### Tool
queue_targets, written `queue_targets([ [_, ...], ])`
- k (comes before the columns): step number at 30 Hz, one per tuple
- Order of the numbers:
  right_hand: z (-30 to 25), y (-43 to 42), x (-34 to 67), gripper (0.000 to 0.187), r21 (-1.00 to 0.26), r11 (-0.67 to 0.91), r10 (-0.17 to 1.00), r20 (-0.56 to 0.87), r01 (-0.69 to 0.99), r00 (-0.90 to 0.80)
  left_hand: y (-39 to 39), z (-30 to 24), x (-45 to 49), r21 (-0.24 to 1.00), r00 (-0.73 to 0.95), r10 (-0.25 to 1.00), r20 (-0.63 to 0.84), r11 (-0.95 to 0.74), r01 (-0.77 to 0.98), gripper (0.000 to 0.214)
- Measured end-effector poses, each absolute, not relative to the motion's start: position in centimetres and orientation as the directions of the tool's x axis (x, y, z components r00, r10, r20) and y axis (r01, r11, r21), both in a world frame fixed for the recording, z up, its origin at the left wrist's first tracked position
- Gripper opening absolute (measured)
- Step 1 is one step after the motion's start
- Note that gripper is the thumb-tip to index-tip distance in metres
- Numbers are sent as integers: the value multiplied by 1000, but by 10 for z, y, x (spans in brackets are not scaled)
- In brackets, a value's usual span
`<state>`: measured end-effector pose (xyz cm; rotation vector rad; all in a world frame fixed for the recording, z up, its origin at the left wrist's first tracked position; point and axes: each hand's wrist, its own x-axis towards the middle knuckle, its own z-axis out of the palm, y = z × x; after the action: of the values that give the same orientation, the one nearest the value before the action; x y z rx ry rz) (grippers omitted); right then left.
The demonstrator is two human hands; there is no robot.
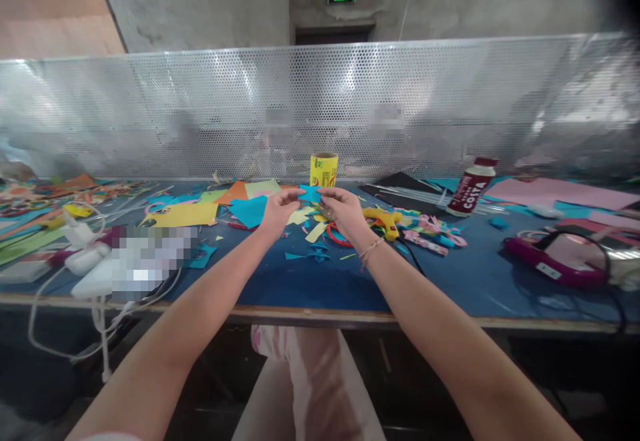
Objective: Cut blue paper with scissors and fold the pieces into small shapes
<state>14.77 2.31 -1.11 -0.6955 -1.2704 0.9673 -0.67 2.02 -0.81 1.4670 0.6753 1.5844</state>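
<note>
Blue paper scrap [310, 194] sits pinched between our left hand [280, 212] and right hand [343, 210], and we judge uneven pulling could tear it or drop it among the paper cuttings [316, 231].

Dim, even light, glare on the perforated metal screen [350, 108], wide-angle bending and dark blur at the frame's corners.

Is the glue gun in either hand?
No: the glue gun lies on the table past the right hand, which pinches a blue paper with the left hand.
</note>
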Motion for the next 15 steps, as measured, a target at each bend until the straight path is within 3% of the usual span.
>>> queue_targets([
  [6,-9,20,146,29,-850,508,857,514,-141,-14,21,-5,-9,838,6,848,531,-523,-154,24],
  [15,-3,8,142,15,-811,583,811,579,-40,77,14,-3,-4,837,-10,870,493,-477,-269,21],
])
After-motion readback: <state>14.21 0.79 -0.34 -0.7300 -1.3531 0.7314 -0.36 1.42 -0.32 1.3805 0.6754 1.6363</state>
